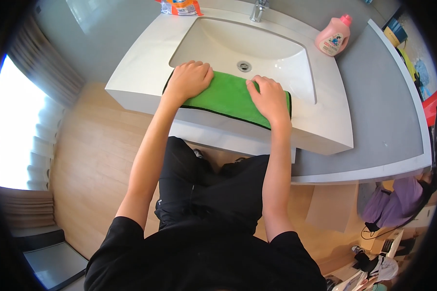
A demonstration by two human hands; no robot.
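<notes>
A green cloth [226, 95] with black edging lies folded over the front rim of a white washbasin [286, 63], its near edge hanging past the counter front. On the cloth's left end rests my left hand [192, 79], its fingers curled down over the basin's inner edge and closed on the fabric. My right hand [270, 99] grips the right end, thumb pointing inward and fingers bent over the far edge. The fingertips of both hands are partly hidden. Between the hands the cloth lies flat. Beyond it, the round drain [244, 66] shows in the basin floor.
A chrome faucet [259, 10] stands behind the basin. On the counter are a pink detergent bottle [333, 36] at right and an orange-and-blue package [180, 7] at back left. A grey partition [381, 102] borders the right side. A person [374, 266] appears at lower right.
</notes>
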